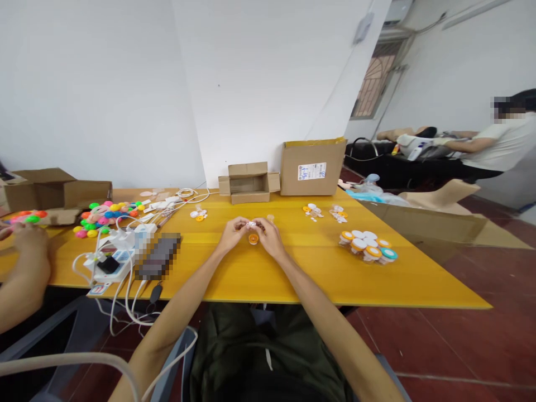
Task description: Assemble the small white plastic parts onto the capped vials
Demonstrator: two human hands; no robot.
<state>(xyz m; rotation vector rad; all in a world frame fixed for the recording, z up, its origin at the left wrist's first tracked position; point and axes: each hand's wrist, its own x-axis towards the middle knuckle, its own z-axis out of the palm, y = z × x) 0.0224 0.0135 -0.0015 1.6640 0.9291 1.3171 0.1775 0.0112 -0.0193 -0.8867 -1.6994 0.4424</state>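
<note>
My left hand and my right hand meet over the middle of the yellow table. Together they pinch a small white part between the fingertips. Just below the fingers an orange cap lies on the table. To the right stands a cluster of small round containers with orange, white and teal lids.
Two open cardboard boxes stand at the far edge. Small white and orange parts lie scattered behind. A power strip with cables and coloured balls sit left. Another person's arm rests at the left; a second person sits far right.
</note>
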